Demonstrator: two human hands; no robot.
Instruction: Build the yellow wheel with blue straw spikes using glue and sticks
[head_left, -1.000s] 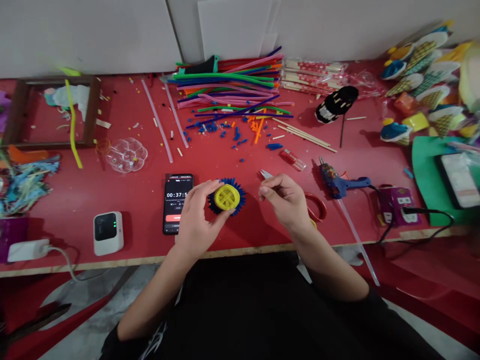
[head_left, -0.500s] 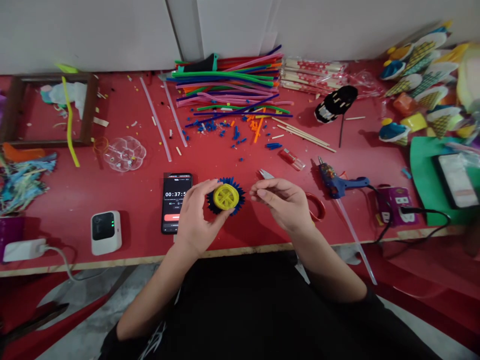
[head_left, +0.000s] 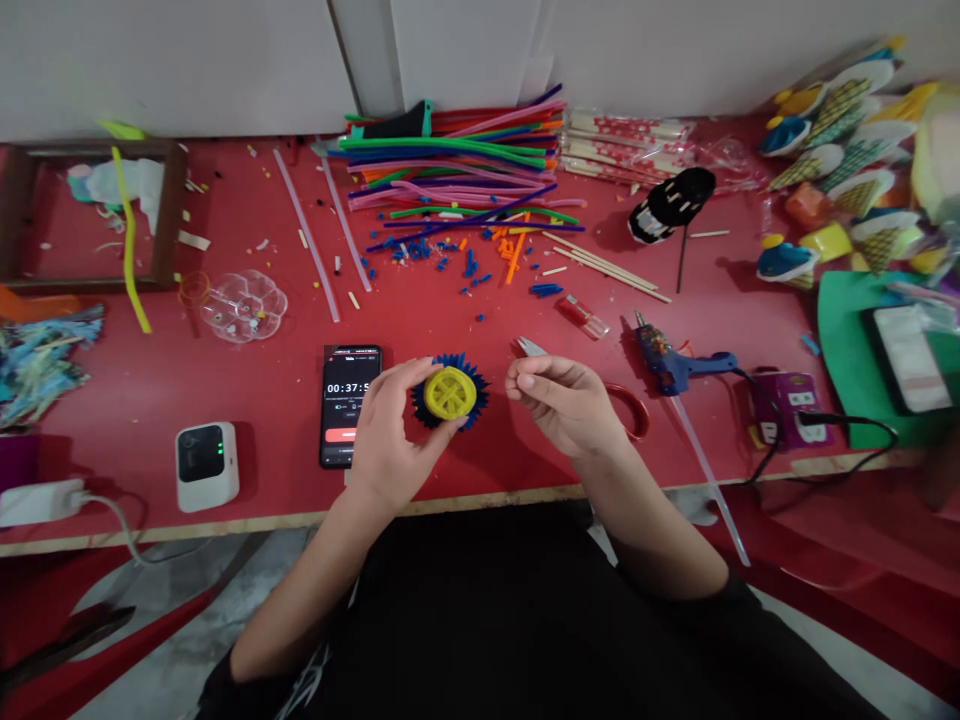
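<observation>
My left hand [head_left: 386,435] grips a yellow spoked disc [head_left: 450,392] ringed with short blue spikes [head_left: 480,398], holding it just above the red table [head_left: 480,330]. Thumb and fingers curl round its left and lower edge. My right hand [head_left: 568,402] hovers just to the right of the disc, fingers curled and pinched together; whatever is between them is too small to make out. Red-handled scissors [head_left: 626,405] lie on the table under and behind that hand, their tip showing at its upper left.
A phone [head_left: 346,400] showing a timer lies left of the disc, a small white device [head_left: 201,462] further left. A blue glue gun [head_left: 671,362] and power strip [head_left: 793,408] sit to the right. Coloured pipe cleaners [head_left: 457,165], cut bits and wooden sticks [head_left: 604,265] fill the back.
My right hand has edged slightly left, closer to the disc. The left hand and disc stay in the same place. The view has shifted a little.
</observation>
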